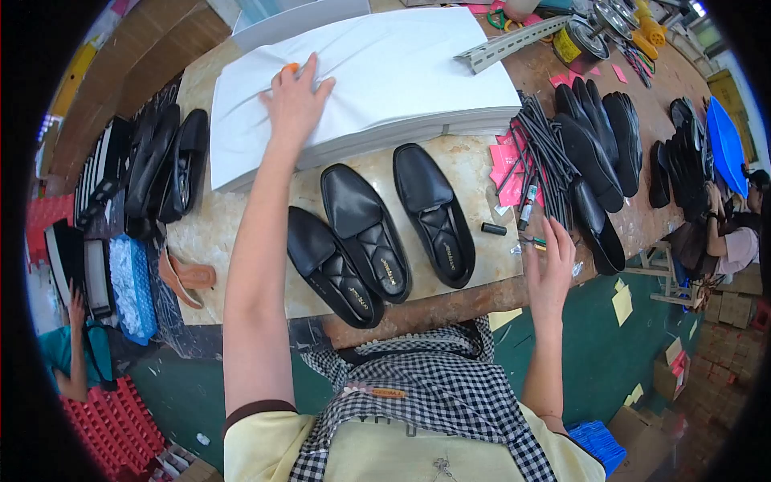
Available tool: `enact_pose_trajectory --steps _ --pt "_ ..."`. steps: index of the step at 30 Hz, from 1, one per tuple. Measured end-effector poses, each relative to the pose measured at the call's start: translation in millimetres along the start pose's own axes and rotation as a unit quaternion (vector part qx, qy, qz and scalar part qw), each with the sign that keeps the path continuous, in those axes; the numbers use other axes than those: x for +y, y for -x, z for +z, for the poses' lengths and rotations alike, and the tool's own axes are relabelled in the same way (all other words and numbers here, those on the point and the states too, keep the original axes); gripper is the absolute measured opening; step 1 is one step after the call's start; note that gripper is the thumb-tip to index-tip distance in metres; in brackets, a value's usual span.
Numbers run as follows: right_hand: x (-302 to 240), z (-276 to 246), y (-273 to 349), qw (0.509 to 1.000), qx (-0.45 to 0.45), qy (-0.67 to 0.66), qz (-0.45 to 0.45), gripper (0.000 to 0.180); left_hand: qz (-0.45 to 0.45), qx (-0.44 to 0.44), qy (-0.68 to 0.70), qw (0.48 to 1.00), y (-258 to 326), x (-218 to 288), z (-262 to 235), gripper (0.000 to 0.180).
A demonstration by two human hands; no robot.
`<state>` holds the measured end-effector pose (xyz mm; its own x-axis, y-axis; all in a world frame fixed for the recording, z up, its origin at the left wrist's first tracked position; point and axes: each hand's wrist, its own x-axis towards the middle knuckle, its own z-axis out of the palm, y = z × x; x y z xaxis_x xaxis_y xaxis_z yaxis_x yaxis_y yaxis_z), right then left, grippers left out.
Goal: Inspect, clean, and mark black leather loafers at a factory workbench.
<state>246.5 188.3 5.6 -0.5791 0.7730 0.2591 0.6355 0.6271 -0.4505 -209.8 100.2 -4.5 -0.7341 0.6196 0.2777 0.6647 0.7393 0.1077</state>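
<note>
At far left, near side, a co-worker's hand point(76, 309), raised beside a teal sleeve. Next, a blue basket point(132, 285) with crumpled white material inside. Just beyond, a cluster of dark shoes point(165, 161), set close together along the left edge of the worktable. Near them, to the right, a brown sandal point(186, 277), partly over a pale marbled board point(221, 233).

Across the far middle, a thick white stack point(409, 68) of sheets. On its left part, the left hand point(294, 100): palm down, fingers spread, something orange at one fingertip. Touching the top sheet, grasping nothing.

On the board, nearer than the stack, three black loafers point(365, 233), all upright with toes pointing away: the left two touching, the third just apart to the right.

Farther right, a loose black cap point(494, 229), then pink slips point(508, 173), a marker point(528, 207) and a heap of thin black rods point(546, 145). Just nearer than the marker, the right hand point(552, 253), fingers partly extended. Cannot tell whether grasping some small item there or not.

To the right of the rods, more black shoes point(590, 149) in a loose group. Beyond, at far right, a blue sheet-like piece point(724, 149) and another seated person point(735, 241).
</note>
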Motion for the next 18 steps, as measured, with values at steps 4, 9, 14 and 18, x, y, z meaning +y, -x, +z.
enact_pose_trajectory --steps 4,9,14,18 --pt "-56 4 -10 0.842 -0.011 -0.536 0.062 0.068 0.049 -0.081 0.369 0.924 74 90 -62 0.034" --pt "-64 32 6 0.477 -0.258 -0.771 0.334 0.054 0.388 0.012 0.474 0.791 230 114 -136 0.015" --pt "-87 37 -2 0.588 -0.55 -0.578 0.134 0.049 0.287 0.024 0.548 0.785 246 74 -115 0.023" --pt "-144 16 -2 0.855 -0.33 -0.373 -0.149 0.087 -0.09 -0.04 0.496 0.863 231 58 -100 0.04"
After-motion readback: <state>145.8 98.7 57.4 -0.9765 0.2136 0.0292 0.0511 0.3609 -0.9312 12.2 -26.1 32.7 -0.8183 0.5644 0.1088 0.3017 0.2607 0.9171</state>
